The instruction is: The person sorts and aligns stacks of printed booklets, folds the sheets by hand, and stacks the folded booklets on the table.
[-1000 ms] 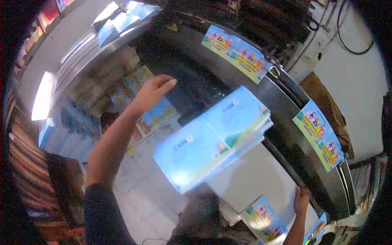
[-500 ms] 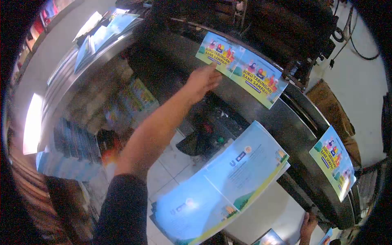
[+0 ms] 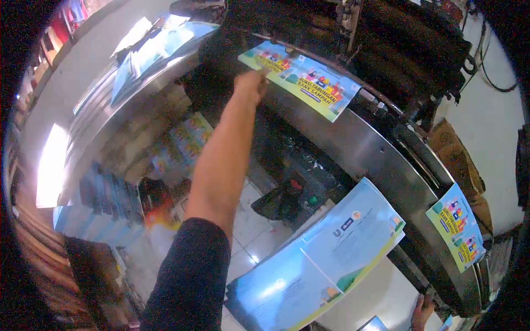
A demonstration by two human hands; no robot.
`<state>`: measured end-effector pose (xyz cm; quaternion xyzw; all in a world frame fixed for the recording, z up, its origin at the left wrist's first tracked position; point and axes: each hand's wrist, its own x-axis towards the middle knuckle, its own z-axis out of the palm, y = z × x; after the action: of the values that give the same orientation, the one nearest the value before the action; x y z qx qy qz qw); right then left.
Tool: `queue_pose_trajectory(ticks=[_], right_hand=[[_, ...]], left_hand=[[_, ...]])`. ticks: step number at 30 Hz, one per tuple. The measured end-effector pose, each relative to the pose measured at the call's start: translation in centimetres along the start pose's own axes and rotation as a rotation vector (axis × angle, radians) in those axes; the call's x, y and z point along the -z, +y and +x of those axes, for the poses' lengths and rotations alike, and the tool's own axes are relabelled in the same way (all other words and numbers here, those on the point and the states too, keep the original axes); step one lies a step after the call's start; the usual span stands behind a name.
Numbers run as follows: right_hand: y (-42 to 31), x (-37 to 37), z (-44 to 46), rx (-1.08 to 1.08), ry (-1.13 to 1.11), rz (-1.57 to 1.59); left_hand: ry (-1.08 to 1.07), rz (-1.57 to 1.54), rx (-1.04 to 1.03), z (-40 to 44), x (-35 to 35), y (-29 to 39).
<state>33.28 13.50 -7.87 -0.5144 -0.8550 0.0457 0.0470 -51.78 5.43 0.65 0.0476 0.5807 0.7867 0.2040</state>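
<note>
My left hand (image 3: 251, 86), its fingers bent and slightly blurred, is at the near edge of a printed sheet (image 3: 314, 83) and appears to grip it. This sheet carries two copies of a yellow and blue cover with the words "BUKU TABUNGAN BANK SAMPAH". It lies on a curved-looking metal bed (image 3: 381, 149) under a dark machine. At the lower right, my right hand (image 3: 422, 313) rests by the machine's edge with its fingers apart; part of it is cut off. Nearer to me is a stack of light blue printed sheets (image 3: 331, 248).
Another cover sheet (image 3: 457, 226) lies on the bed at the right. Loose blue sheets (image 3: 157, 47) are piled on the metal surface at the upper left. Stacks of printed paper (image 3: 102, 220) stand lower left. Brown cardboard (image 3: 461, 160) leans behind the machine. Below is a tiled floor (image 3: 248, 220).
My left hand has moved left along the metal bed, and the printed sheet has slid left with it. Its fingers are more bent. The view has shifted slightly; my right hand stays by the edge.
</note>
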Motion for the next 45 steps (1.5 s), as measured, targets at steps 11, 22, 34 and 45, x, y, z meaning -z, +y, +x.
queue_pose_trajectory(ticks=[11, 22, 34, 45], right_hand=[[-3.4, 2.7, -0.2, 0.024, 0.033, 0.163], [-13.9, 11.9, -1.0, 0.496, 0.368, 0.352], [-14.1, 24.4, -13.4, 1.013, 0.625, 0.042], [-3.7, 21.1, -19.9, -0.149, 0.142, 1.319]], left_hand=[[0.132, -0.23, -0.031, -17.9, 11.7, 2.3], [0.002, -0.25, -0.386, -46.0, 19.3, 17.1], [-0.494, -0.451, -0.066, -64.9, 3.2, 7.0], [-0.908, 0.144, 0.09, -66.7, 1.7, 0.1]])
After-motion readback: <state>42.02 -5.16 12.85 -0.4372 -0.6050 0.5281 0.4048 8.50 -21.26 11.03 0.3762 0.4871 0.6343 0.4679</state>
